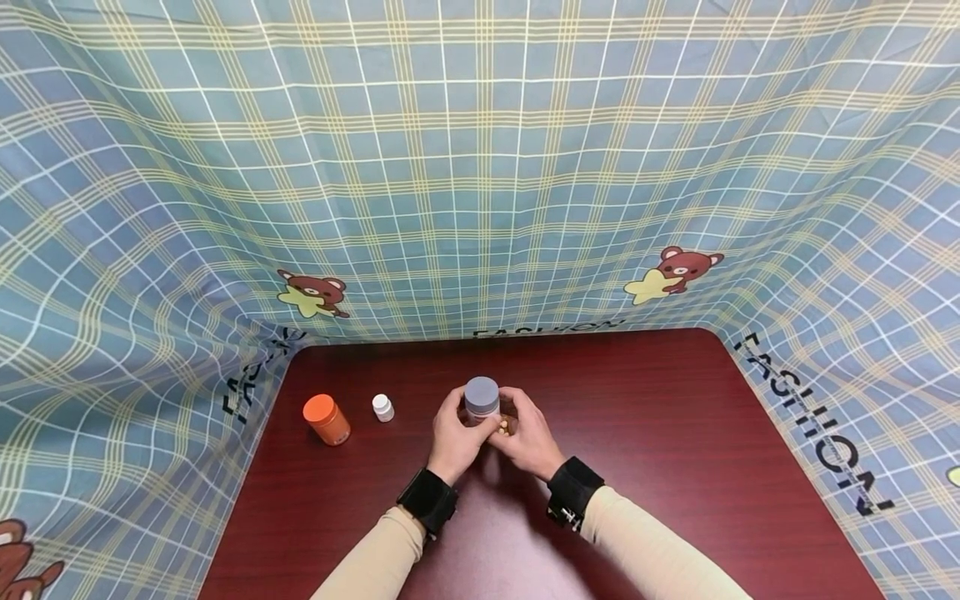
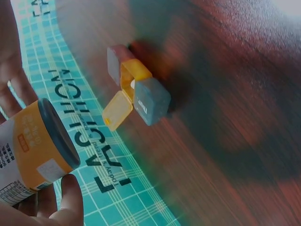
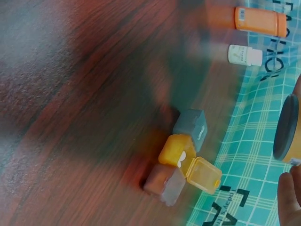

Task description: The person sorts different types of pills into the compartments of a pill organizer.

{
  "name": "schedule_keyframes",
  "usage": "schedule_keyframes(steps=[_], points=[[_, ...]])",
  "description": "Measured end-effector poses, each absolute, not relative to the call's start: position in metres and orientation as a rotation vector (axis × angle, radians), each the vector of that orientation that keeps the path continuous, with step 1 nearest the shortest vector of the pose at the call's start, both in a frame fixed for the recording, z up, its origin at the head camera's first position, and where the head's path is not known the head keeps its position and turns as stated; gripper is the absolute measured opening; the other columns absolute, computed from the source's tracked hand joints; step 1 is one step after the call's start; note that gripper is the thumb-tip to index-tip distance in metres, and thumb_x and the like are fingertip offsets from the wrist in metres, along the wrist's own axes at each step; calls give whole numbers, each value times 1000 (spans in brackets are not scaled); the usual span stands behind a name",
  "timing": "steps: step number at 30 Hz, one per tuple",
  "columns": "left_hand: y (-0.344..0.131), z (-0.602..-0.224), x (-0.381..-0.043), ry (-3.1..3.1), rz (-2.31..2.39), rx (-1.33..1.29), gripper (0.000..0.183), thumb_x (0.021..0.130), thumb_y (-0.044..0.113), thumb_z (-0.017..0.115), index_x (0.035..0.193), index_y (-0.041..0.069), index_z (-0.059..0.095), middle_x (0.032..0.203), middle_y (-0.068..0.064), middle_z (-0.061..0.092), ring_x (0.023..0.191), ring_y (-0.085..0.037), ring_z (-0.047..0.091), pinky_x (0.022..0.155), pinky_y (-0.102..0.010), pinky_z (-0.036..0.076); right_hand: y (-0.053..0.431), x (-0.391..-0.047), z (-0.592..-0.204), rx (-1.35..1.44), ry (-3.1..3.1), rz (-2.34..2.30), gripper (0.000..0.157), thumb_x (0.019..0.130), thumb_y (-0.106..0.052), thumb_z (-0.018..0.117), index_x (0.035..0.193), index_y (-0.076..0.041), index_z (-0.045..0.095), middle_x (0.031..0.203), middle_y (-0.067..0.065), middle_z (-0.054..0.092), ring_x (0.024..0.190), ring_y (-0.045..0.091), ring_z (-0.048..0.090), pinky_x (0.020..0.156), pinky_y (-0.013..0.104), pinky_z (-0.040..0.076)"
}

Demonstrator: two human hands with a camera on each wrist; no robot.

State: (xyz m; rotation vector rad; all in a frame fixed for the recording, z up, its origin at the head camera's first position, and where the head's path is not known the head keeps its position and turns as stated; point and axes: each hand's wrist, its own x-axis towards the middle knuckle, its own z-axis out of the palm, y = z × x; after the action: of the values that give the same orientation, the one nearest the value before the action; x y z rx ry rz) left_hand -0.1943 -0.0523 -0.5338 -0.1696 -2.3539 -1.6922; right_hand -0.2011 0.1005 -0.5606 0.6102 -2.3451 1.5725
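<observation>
A capped pill bottle (image 1: 482, 408) with a grey lid and an orange-and-white label is held upright between both hands. My left hand (image 1: 454, 440) grips its left side, thumb across the front. From the right, my right hand (image 1: 528, 437) holds it with fingertips at its side. Below the bottle on the table sits a pill box (image 3: 175, 153) of three joined compartments. Its blue-grey (image 2: 151, 102) and reddish ones are closed; the yellow middle one (image 2: 136, 70) has its lid (image 2: 117, 110) swung open, with white pills inside. The hands partly cover the box in the head view.
An orange bottle (image 1: 327, 419) stands at the left of the dark red table (image 1: 645, 433). Beside it is a small white bottle (image 1: 383, 407). Checked cloth (image 1: 480, 208) hangs behind the table and along both sides.
</observation>
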Motion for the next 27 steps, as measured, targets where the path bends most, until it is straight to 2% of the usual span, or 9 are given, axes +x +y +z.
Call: schedule_keyframes(steps=[5, 8, 11, 15, 18, 23, 27], points=[[-60, -537, -202, -2339, -1693, -106, 56, 70, 16, 83, 121, 9, 58, 110, -7, 63, 98, -22, 62, 81, -37, 50, 103, -195, -554, 581, -2350, 1545, 58, 72, -7, 82, 121, -1, 52, 111, 10, 62, 100, 26, 62, 84, 39, 52], [-66, -541, -209, -2339, -1684, -61, 58, 69, 15, 84, 121, 8, 59, 110, -8, 64, 98, -23, 62, 83, -38, 49, 106, -194, -555, 555, -2357, 1540, 61, 71, -6, 83, 121, 5, 51, 110, 13, 62, 99, 26, 62, 82, 41, 53], [-74, -549, -216, -2335, -1663, -32, 58, 69, 14, 84, 121, 7, 59, 109, -9, 65, 98, -23, 60, 84, -39, 47, 112, -199, -568, 544, -2357, 1543, 62, 71, -11, 84, 122, 1, 52, 110, 9, 62, 98, 25, 62, 81, 42, 53], [-86, -559, -225, -2332, -1628, -1, 60, 68, 12, 84, 122, 7, 59, 111, -10, 64, 100, -25, 59, 87, -42, 46, 119, -200, -574, 545, -2337, 1535, 61, 71, -14, 84, 122, -1, 52, 108, 6, 63, 97, 29, 63, 81, 44, 53], [-95, -564, -231, -2360, -1578, 31, 60, 68, 13, 84, 122, 6, 59, 112, -12, 63, 102, -27, 58, 89, -42, 45, 123, -200, -578, 537, -2325, 1530, 58, 73, -15, 83, 121, -2, 53, 108, 7, 63, 97, 32, 64, 82, 46, 52], [-108, -570, -240, -2392, -1552, 105, 61, 70, 13, 84, 123, 3, 57, 116, -16, 61, 108, -30, 56, 94, -41, 41, 130, -199, -582, 502, -2343, 1496, 53, 75, -17, 81, 119, -4, 55, 107, 7, 63, 97, 28, 64, 83, 49, 51], [-114, -574, -247, -2366, -1610, 180, 61, 70, 10, 83, 124, -1, 55, 116, -19, 61, 109, -32, 56, 95, -41, 42, 135, -197, -586, 476, -2367, 1483, 49, 77, -17, 79, 118, -6, 55, 108, 14, 63, 95, 27, 64, 82, 47, 52]])
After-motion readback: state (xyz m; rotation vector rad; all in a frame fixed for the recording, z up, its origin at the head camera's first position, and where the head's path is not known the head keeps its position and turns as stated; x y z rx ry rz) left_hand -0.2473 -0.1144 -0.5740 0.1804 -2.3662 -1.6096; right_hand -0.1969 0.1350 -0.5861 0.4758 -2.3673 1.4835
